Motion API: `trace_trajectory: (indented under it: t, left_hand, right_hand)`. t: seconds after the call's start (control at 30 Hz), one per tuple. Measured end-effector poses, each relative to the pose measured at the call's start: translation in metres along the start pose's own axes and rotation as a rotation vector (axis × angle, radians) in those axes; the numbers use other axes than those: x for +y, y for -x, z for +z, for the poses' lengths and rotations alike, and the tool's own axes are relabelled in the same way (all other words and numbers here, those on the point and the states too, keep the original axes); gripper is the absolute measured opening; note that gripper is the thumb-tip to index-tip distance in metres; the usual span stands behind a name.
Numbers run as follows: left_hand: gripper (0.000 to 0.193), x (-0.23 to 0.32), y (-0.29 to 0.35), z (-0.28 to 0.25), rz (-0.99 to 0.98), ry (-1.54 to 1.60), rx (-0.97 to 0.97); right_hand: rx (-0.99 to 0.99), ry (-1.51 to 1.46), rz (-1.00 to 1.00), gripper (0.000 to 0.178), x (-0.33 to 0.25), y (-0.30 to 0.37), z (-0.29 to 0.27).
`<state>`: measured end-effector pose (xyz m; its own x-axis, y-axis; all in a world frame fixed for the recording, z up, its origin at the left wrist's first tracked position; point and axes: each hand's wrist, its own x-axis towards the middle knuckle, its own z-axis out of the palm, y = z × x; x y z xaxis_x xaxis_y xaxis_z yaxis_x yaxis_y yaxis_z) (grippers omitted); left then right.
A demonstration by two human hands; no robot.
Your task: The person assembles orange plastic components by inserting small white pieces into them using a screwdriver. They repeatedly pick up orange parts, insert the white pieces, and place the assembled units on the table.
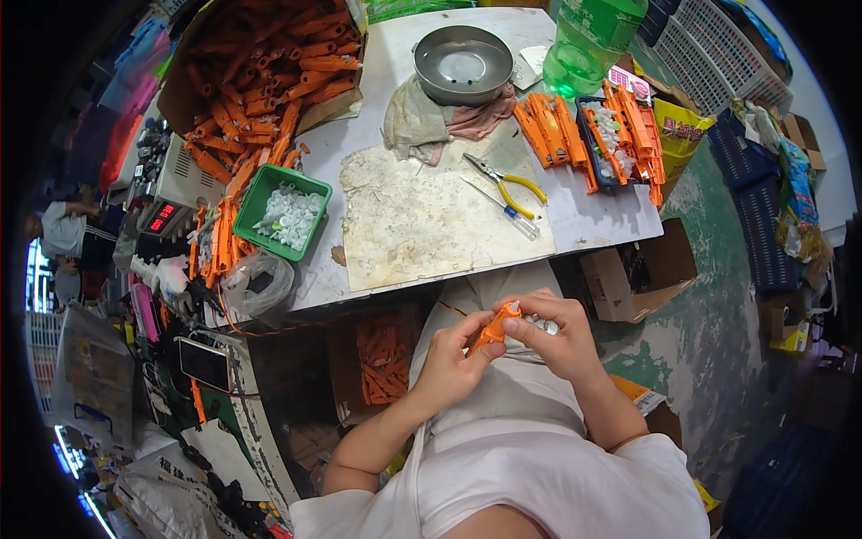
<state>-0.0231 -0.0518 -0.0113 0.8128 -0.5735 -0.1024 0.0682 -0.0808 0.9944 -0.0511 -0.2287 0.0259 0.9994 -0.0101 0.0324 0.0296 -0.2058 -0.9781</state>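
Above my lap, my left hand (452,368) is closed round an orange plastic part (491,334), which looks like a narrow casing. My right hand (561,337) meets its upper end with thumb and fingertips, where a bit of white shows. Several small white plastic pieces (542,324) are held in the curled fingers of that hand. Beyond my hands, on the worktable (395,310), lies a worn sheet of card (409,234). Yellow-handled pliers (507,180) and a screwdriver with a clear handle (521,225) rest on it.
A green tray (314,220) of white caps stands left, below a carton heaped with orange parts (260,81). A metal bowl (462,65) sits on a rag. More orange parts (549,130) lie at right beside a dark bin and a green bottle (593,40). Open cartons (637,274) stand below.
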Motion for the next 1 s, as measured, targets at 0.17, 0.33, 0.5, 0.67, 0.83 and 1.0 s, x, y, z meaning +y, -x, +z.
trace_trajectory:
  t: [0.17,0.33,0.5,0.67,0.83,1.0]
  left_hand:
    - [0.033,-0.002,-0.001,0.011,0.076,-0.149,0.106]
    - [0.033,-0.007,-0.007,0.012,-0.036,-0.014,0.062]
    - [0.044,0.000,-0.013,-0.001,-0.159,0.683,-0.138]
    - [0.044,0.009,-0.007,-0.017,-0.217,0.956,-0.302]
    - [0.042,0.000,-0.005,-0.018,-0.251,1.120,-0.350]
    - [0.041,-0.009,-0.013,-0.009,-0.270,1.138,-0.366]
  right_hand:
    - [0.094,-0.005,-0.025,0.024,0.007,0.007,0.007]
    - [0.110,0.045,-0.021,0.027,0.021,0.002,0.006]
    - [-0.014,-0.263,0.166,0.034,0.005,-0.015,-0.008]
    - [-0.028,-0.561,0.210,0.039,0.051,0.005,-0.026]
    - [0.400,0.087,0.293,0.028,0.103,0.039,-0.039]
    - [0.438,0.599,-0.071,0.024,0.070,0.007,-0.043]
